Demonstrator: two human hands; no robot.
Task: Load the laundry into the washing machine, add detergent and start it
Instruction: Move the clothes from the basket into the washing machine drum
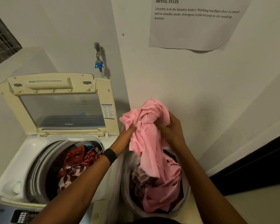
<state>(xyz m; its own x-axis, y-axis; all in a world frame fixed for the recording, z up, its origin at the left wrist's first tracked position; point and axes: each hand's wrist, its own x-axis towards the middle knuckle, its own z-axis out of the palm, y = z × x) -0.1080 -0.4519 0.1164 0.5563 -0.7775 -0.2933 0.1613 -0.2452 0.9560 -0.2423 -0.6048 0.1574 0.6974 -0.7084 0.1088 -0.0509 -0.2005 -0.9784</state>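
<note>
At lower left, red patterned clothes (74, 164) are lying in the open washing machine (14, 167). At centre, a pink garment (150, 131) is being gripped by the left hand (128, 130), fingers curled into the cloth, and by the right hand (171, 128), closed round its bunched top. Its tail is hanging into the laundry basket (125, 188) below.

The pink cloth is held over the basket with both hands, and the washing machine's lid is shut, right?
No: the head view shows the lid open, standing up behind the drum. The pink cloth is held over the basket by the left hand and right hand.
</note>
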